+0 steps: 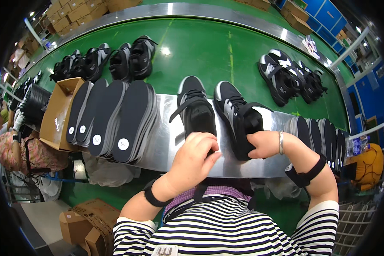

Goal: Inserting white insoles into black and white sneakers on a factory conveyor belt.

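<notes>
Two black high-top shoes with grey and white trim stand side by side on the steel ledge (170, 141) in front of me. My left hand (194, 158) rests on the heel opening of the left shoe (196, 106), fingers curled over its collar. My right hand (264, 144), with a silver bracelet on the wrist, grips the heel end of the right shoe (237, 113), fingers tucked into the opening. Black bands sit on both forearms.
Stacks of black insoles (115, 119) lean on the ledge at left beside a cardboard box (57, 115); more insoles (320, 132) stand at right. Other black shoe pairs (130, 59) (286, 77) lie on the green conveyor belt (209, 51). Cartons sit on the floor lower left.
</notes>
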The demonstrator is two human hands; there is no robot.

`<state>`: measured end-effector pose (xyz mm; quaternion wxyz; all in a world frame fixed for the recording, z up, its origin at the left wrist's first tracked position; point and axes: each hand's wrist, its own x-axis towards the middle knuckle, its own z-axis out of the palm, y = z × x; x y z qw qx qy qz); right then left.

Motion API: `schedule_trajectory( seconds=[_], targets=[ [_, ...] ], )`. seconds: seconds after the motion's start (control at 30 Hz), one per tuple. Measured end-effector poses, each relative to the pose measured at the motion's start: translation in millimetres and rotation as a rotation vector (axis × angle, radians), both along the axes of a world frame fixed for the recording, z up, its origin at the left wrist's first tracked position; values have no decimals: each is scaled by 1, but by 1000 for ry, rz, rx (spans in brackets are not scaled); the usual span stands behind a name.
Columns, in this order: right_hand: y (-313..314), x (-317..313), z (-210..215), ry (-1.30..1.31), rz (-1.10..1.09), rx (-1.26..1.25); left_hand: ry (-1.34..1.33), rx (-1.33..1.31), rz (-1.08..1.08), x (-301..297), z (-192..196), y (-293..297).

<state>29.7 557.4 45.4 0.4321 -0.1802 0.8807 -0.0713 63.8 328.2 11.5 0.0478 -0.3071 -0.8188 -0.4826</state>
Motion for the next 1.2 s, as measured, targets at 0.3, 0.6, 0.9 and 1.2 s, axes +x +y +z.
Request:
schedule_trajectory(
  seconds=[0.3,0.6,0.9,1.2],
  targets=[
    [4,24,3,-12,86,14,-155,-796,-279,-45,9,13],
    [5,18,1,-7,-264,-212,-72,-867,-357,-20,11,55],
    [11,2,-2,252,-81,6,307,50,-155,12,-8,58],
    [11,-131,17,681,-227,-49,60,-218,238,-2,-29,20]
  ],
)
